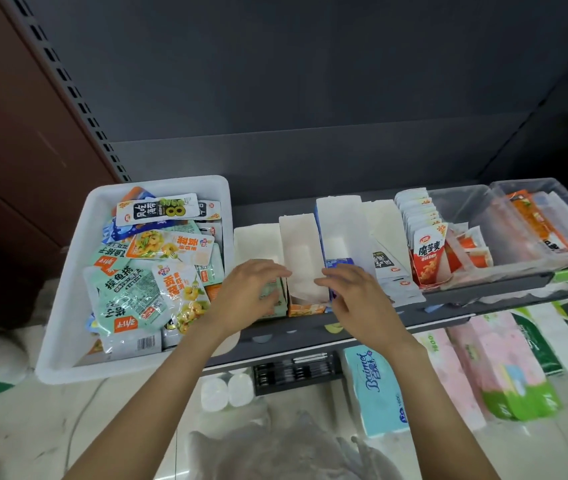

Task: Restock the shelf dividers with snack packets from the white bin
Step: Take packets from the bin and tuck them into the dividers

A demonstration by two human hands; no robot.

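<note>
Both hands, left hand (255,289) and right hand (352,292), hover with fingers spread and holding nothing beside the centre-frame cardboard divider (301,258); best steady it before fetching packets from the white bin (68,271) at left.

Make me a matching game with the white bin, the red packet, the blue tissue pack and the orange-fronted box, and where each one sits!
Things:
1. white bin
2. red packet
3. blue tissue pack
4. orange-fronted box

Places:
A. between the two hands
B. far left, full of snack packets
C. down below the shelf
D. standing on the shelf, right of both hands

Pairs: 1-B, 2-D, 3-C, 4-A
</note>
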